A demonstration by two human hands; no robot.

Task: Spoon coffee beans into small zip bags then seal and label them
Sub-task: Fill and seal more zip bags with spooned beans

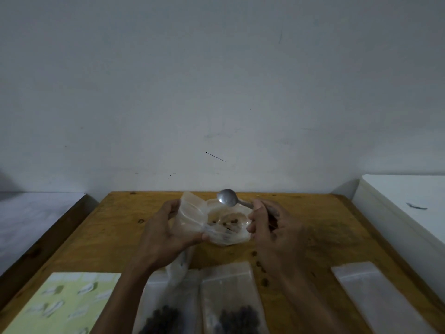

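Note:
My left hand [166, 227] holds a small clear zip bag [192, 213] by its edge, mouth tilted toward a white bowl [240, 233] in the middle of the wooden table [325, 227]. A few dark coffee beans [226, 222] lie in the bowl. My right hand [272, 227] grips a metal spoon [227, 197] by the handle, its empty head raised over the bowl's far rim. Two zip bags with beans inside [231, 304] lie flat near me, partly hidden by my forearms.
A yellow-green sticker sheet [65, 302] lies at the near left. A flat empty bag [375, 295] rests at the near right. Loose beans [261, 268] dot the table by my right wrist. A white appliance [404, 208] stands to the right, a grey surface [31, 218] to the left.

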